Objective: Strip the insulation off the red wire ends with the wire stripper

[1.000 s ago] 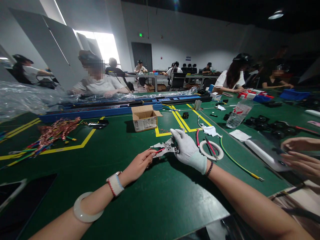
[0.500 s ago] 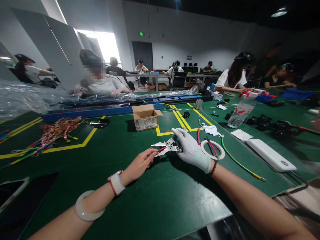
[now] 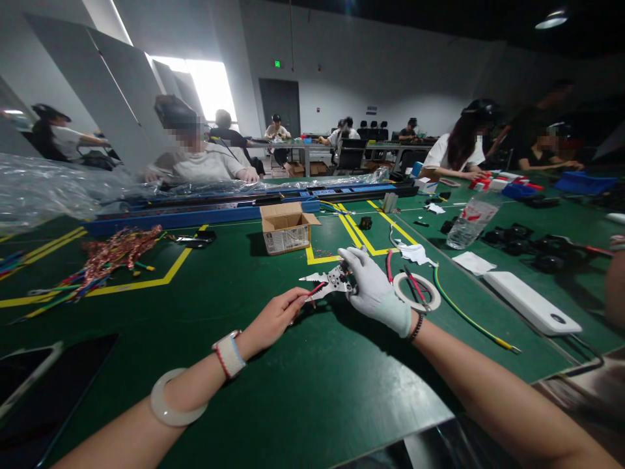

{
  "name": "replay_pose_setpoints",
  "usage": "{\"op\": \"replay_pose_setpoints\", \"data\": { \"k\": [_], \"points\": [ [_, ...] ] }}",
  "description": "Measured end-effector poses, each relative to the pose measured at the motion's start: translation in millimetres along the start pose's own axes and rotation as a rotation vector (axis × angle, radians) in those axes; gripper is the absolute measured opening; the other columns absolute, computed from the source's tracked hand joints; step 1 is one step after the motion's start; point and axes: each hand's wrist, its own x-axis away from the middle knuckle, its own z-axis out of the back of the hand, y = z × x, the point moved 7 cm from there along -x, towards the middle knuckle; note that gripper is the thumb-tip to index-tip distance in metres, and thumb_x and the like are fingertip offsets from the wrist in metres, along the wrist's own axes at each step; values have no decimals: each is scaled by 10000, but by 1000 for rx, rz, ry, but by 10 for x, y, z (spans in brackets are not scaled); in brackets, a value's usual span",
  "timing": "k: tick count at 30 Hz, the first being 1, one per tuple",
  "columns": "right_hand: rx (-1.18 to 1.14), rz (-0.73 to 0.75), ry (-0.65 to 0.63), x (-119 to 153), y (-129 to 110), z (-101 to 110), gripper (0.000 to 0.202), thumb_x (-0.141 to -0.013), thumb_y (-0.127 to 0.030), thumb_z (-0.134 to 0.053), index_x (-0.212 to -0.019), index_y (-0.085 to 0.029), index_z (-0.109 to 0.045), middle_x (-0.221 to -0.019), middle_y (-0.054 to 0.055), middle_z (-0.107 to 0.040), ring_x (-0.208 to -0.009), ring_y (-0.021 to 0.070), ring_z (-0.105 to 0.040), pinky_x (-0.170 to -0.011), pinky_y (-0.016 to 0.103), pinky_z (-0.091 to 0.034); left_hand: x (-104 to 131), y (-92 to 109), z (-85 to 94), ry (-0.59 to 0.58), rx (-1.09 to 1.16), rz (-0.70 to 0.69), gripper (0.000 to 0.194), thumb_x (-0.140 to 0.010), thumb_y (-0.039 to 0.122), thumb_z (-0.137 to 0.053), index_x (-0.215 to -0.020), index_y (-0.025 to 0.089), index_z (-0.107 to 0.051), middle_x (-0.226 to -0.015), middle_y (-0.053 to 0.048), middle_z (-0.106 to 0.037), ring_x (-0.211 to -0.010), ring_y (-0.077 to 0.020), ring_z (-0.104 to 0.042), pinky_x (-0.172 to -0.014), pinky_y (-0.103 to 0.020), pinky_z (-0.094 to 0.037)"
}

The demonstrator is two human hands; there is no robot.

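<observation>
We have our bare left hand (image 3: 273, 320) pinched on a short red wire (image 3: 318, 288), and our gloved right hand (image 3: 375, 292) wrapped round the handles of a wire stripper (image 3: 336, 280). The two hands are apart, joined only by wire and tool, above the middle of the green tabletop (image 3: 254, 404). The stripper's jaws stand spread towards our left, with the wire lying between them (whether it sits in a notch, we cannot tell).

We judge the step in hand to be lining the wire up in the jaws. A squeeze from here would call for the wire held straight and our left fingertips clear of the blades.

Compared with the frame from a second ago, our grip and the open jaws look much the same. The change is by the right edge: a co-worker's hands reached over the white power bank (image 3: 527, 299) then, and now it lies uncovered, with only a blurred arm (image 3: 616, 283) beyond it. The tape roll (image 3: 436, 296), right of our glove, and the cardboard box (image 3: 288, 240), towards the far edge, have stayed put.
</observation>
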Motion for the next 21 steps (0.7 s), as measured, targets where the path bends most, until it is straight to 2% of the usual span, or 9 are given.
{"op": "replay_pose_setpoints", "data": {
  "k": [12, 21],
  "points": [
    [30, 29, 46, -14, -45, 20, 740, -756, -287, -620, -1419, -164, -312, -1362, 193, -399, -1261, 327, -410, -1055, 516, -355, -5, -13, -30, -19, 10, -21, 348, -933, 407, -376, -1083, 191, -604, -686, 22, -495, -588, -131, -435, -527, -225, -344],
    [36, 39, 15, 18, -43, -105, 721, -774, -233, -557, -1438, -169, -283, -1355, 178, -395, -1271, 312, -387, -1072, 536, -317, 4, -31, -70, -54, 147, 16, 407, -927, 449, -370, -1132, 164, -577, -656, 41, -418, -555, -115, -386, -514, -228, -320]
  ]
}}
